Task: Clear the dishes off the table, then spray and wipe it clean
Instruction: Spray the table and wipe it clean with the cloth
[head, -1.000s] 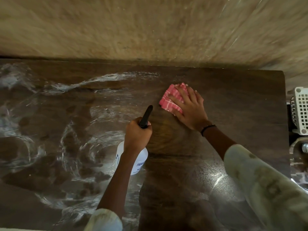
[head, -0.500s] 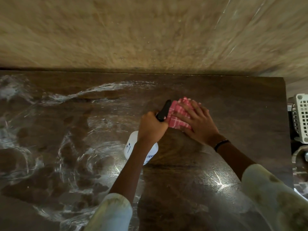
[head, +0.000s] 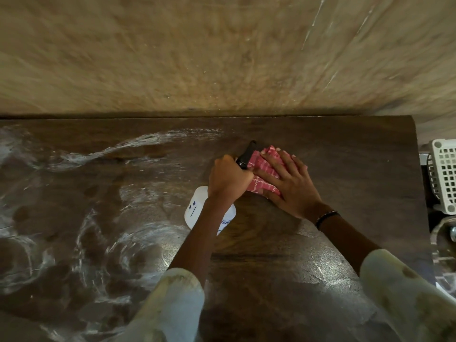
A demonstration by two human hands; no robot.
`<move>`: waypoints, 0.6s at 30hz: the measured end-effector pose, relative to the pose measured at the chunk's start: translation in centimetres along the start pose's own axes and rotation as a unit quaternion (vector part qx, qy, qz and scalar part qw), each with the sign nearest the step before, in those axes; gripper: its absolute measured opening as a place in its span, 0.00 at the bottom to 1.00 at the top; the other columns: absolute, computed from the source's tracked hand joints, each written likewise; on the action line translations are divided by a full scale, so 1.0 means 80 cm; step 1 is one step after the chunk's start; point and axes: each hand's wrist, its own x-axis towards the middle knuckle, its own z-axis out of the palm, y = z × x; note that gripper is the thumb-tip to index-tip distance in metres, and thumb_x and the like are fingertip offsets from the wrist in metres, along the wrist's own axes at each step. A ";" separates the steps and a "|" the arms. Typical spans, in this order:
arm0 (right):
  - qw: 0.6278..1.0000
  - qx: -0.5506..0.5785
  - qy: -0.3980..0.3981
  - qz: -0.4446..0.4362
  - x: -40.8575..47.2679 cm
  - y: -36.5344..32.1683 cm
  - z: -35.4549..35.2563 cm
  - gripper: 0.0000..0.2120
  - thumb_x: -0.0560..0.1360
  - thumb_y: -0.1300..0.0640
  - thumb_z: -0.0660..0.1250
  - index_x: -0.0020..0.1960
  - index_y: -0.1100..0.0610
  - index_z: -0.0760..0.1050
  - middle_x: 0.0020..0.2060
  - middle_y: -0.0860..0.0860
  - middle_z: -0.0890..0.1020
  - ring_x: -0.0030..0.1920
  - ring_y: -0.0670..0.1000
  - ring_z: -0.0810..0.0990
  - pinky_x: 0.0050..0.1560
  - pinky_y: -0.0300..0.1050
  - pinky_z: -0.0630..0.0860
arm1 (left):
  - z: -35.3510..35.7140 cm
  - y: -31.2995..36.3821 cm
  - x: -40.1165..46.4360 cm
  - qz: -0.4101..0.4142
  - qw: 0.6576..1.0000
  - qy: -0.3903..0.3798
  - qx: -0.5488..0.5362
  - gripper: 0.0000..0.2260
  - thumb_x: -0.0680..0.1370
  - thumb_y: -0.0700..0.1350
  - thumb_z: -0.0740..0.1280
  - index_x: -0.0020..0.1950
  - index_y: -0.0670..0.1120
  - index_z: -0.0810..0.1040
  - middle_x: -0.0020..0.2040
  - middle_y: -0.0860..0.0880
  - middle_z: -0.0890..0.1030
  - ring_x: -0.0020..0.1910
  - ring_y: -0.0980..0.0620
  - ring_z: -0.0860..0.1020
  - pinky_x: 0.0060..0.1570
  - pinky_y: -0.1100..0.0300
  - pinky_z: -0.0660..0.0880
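**Left hand and bottle brought up against the cloth**

Change since the earlier frames: the left hand (head: 228, 177) with the spray bottle (head: 197, 212) has travelled from mid-table up and to the right, and now sits touching the pink checked cloth (head: 261, 185). The right hand (head: 290, 186) and cloth have barely shifted relative to the table (head: 345, 156).

Hands: left clamped round the bottle's neck, black nozzle (head: 246, 154) pointing toward the upper part of the frame, just beside the cloth's left edge. Right laid flat, fingers straight, pressing the cloth onto the table right of centre.

Reading: no dishes on the visible tabletop, so clearing looks done. White smeared streaks (head: 138, 144) cover the left half; the right half looks dark and largely streak-free. Likely a fresh spray near the cloth, or wiping carried leftward next.

Containers: bottle is white and opaque; fill level cannot be told. White perforated basket (head: 444, 174) at the right edge, off the table; contents not visible. Below it, part of a round metallic vessel (head: 444, 233), too cropped to identify.
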 end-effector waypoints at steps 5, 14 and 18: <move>1.000 -0.002 -0.002 0.017 0.020 0.034 -0.012 0.29 0.78 0.33 0.44 0.75 0.43 0.57 0.76 0.55 0.58 0.75 0.62 0.55 0.72 0.64 0.53 | -0.023 -0.021 0.001 -0.008 1.000 0.004 -0.008 0.05 0.73 0.40 0.66 0.37 0.46 0.74 0.30 0.49 0.73 0.31 0.49 0.74 0.35 0.56 0.73; 0.991 0.021 0.028 0.130 0.154 -0.034 -0.020 0.29 0.76 0.35 0.48 0.73 0.45 0.64 0.75 0.57 0.62 0.72 0.69 0.60 0.68 0.67 0.57 | -0.076 -0.089 -0.013 -0.029 0.996 0.054 -0.069 0.09 0.76 0.40 0.65 0.35 0.47 0.74 0.24 0.49 0.71 0.19 0.57 0.70 0.21 0.68 0.64; 0.999 0.015 0.035 0.035 0.171 -0.106 -0.005 0.26 0.77 0.38 0.52 0.73 0.44 0.64 0.75 0.57 0.62 0.73 0.67 0.58 0.69 0.68 0.57 | -0.090 -0.113 -0.022 -0.032 0.995 0.065 -0.068 0.12 0.75 0.39 0.66 0.31 0.47 0.71 0.22 0.50 0.67 0.18 0.56 0.65 0.22 0.65 0.61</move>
